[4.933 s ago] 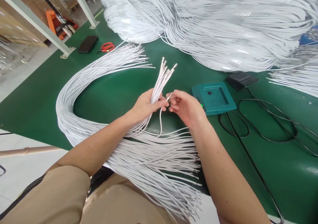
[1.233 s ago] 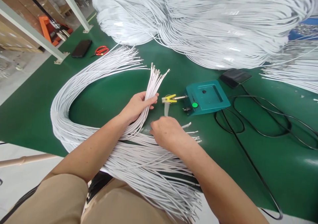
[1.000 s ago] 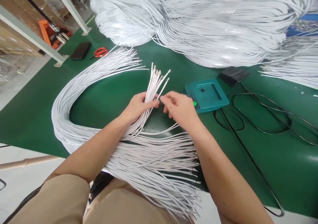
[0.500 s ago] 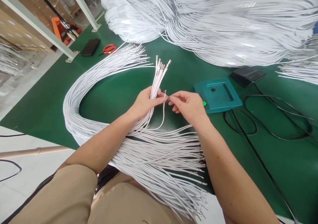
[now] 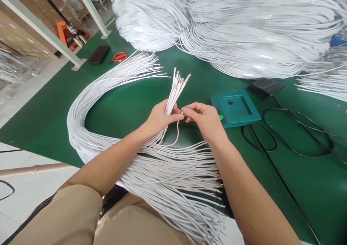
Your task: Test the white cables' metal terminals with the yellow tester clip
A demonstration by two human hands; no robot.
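Note:
A small bunch of white wires (image 5: 176, 93) with metal terminals at the tips stands up out of my left hand (image 5: 162, 116), which is closed around it. Fingers of my right hand (image 5: 202, 116) are pinched at the end of a single white wire (image 5: 178, 131), right by my left thumb. That wire loops down below my hands toward the pile. Under my forearms a thick bundle of white wires (image 5: 173, 169) fans out to the right. It curves round on the left, and its other ends lie beyond my hands.
A teal device with a green button (image 5: 237, 107) sits right of my hands, beside a black box (image 5: 267, 88) and black cables (image 5: 295, 152). Red-handled scissors (image 5: 119, 56) and a black phone (image 5: 99, 54) lie at the far left. Large coils of white wire (image 5: 244, 31) fill the back.
My right fingers have come to my left thumb and now cover the single wire's tip, which stood free before. The view has shifted slightly.

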